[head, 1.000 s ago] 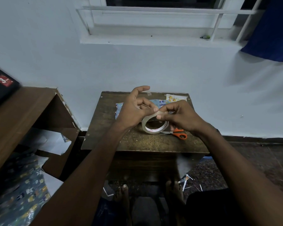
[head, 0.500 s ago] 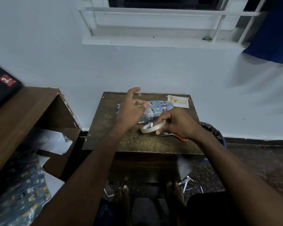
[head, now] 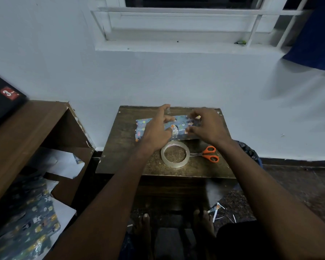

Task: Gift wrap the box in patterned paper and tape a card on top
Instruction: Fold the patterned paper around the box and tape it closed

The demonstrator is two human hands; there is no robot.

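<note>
1. While the head view is looking down over a small wooden table (head: 120, 147), the wrapped box (head: 178, 128) is lying toward the table's far edge, its long axis running left to right across the person's front.
2. The left hand (head: 156, 132) is hovering over the left half of the box, fingers spread and mostly straight, with what looks like a small strip of clear tape (head: 168, 111) clinging to a raised fingertip; whether it is being pinched I cannot tell.
3. The right hand (head: 206, 126) is reaching over the box's right end, fingers loosely curled toward the paper; whether they are gripping anything is not clear. The card is not showing here, and it may be hidden under this hand.
4. Both hands are sitting about equally near the box, which lies straight ahead of them and just below, so the coming move probably calls for bringing the strip down onto the top face.
5. The tape roll (head: 174, 154) is lying flat near the table's middle, on the near side of the box, and the orange-handled scissors (head: 207, 153) are resting just to its right, touched by neither hand.
6. Spare patterned paper (head: 26, 226) is lying low on the left, off the table.
</note>
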